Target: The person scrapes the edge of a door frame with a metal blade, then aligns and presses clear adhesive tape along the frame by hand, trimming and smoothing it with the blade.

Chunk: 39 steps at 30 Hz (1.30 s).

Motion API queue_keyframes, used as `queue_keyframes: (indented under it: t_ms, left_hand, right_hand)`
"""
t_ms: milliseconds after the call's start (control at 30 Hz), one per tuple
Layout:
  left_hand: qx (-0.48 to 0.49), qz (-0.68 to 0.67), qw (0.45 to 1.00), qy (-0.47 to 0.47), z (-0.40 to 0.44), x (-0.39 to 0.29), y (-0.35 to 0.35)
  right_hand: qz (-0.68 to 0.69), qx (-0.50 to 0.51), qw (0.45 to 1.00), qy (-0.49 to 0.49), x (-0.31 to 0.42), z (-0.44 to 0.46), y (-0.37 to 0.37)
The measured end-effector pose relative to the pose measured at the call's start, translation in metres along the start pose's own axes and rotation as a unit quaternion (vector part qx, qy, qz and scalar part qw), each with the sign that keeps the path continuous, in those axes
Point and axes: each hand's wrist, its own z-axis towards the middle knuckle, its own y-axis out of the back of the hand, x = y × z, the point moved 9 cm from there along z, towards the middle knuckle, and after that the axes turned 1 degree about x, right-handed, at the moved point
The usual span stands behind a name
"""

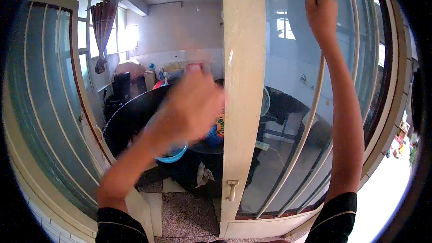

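My left hand (193,103) is raised in front of the open window, just left of the cream window frame (244,85). It is smeared by motion, so its fingers and anything in them cannot be made out. High at the right, my right hand (321,9) is closed in front of the glass pane (288,63), its fingertips at the upper picture edge. A thin dark thing shows at those fingers, mostly cut off, and I cannot tell what it is. Cream vertical bars (318,90) run beside my right forearm. A metal handle (231,191) sits low on the frame.
Another barred window leaf (58,85) stands open at the left. Inside are a large black round table (130,117), a light-blue basin (173,154) partly behind my left arm, a tied curtain (102,27), and a crumpled grey cloth (204,174) above the tiled floor (186,216).
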Motion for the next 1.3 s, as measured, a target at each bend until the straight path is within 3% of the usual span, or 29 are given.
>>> queue_keyframes:
  t_ms: [100, 167, 200, 267, 333, 400, 467, 500, 533, 600, 667, 800, 867, 1000, 1067, 1167, 1300]
  left_hand:
    - [0.249, -0.199, 0.948, -0.013, -0.102, -0.086, -0.077]
    - [0.2, -0.356, 0.906, 0.114, -0.153, -0.105, -0.098]
    - [0.197, -0.354, 0.908, 0.107, -0.145, -0.099, -0.091]
    - [0.17, -0.352, 0.898, 0.204, -0.122, -0.065, -0.061]
    - [0.062, -0.353, 0.915, 0.185, -0.098, -0.024, -0.027]
    - [-0.025, -0.276, 0.933, 0.231, -0.063, 0.026, 0.002]
    - [-0.106, -0.229, 0.905, 0.343, -0.027, 0.077, 0.018]
    - [-0.085, -0.187, 0.908, 0.365, -0.001, 0.1, 0.022]
    - [-0.094, -0.147, 0.915, 0.363, 0.029, 0.12, 0.022]
    - [-0.121, -0.039, 0.963, 0.237, 0.094, 0.15, 0.021]
    - [-0.136, 0.011, 0.974, 0.179, 0.144, 0.181, 0.007]
    - [-0.082, -0.004, 0.981, 0.175, 0.192, 0.234, -0.015]
    - [-0.114, 0.1, 0.987, 0.053, 0.192, 0.232, -0.01]
    - [-0.105, 0.1, 0.984, 0.102, 0.193, 0.231, -0.006]
    - [0.039, 0.116, 0.98, 0.158, 0.2, 0.243, -0.026]
    - [0.046, 0.084, 0.979, 0.179, 0.201, 0.239, -0.019]
    - [0.05, 0.158, 0.979, 0.121, 0.211, 0.232, -0.021]
  right_hand:
    - [0.017, 0.005, 1.0, 0.006, 0.004, 0.001, 0.001]
    - [0.019, 0.026, 0.999, -0.033, 0.004, 0.001, 0.001]
    - [0.015, 0.02, 0.999, -0.029, 0.002, 0.001, -0.001]
    - [0.0, -0.007, 1.0, 0.03, -0.002, -0.006, -0.007]
    - [0.017, -0.002, 0.999, 0.031, -0.007, -0.013, -0.011]
    - [0.029, -0.018, 0.999, 0.037, 0.002, -0.011, -0.004]
    - [0.04, 0.013, 0.998, -0.043, 0.0, -0.02, -0.004]
    - [0.039, 0.01, 0.998, -0.04, -0.004, -0.02, -0.004]
    - [0.015, -0.017, 1.0, -0.015, -0.007, -0.022, 0.001]
    - [-0.011, -0.044, 0.999, 0.011, -0.012, -0.026, 0.004]
    - [-0.027, -0.077, 0.995, -0.054, -0.029, -0.033, 0.013]
    - [-0.026, -0.073, 0.993, -0.084, -0.037, -0.047, 0.021]
    - [0.013, -0.062, 0.987, -0.145, -0.05, -0.053, 0.022]
    - [0.005, -0.005, 0.977, -0.211, -0.065, -0.057, 0.016]
    - [0.089, 0.007, 0.95, -0.299, -0.071, -0.062, 0.012]
    - [0.133, 0.016, 0.936, -0.327, -0.083, -0.063, 0.011]
    - [0.131, 0.023, 0.935, -0.328, -0.088, -0.063, 0.011]
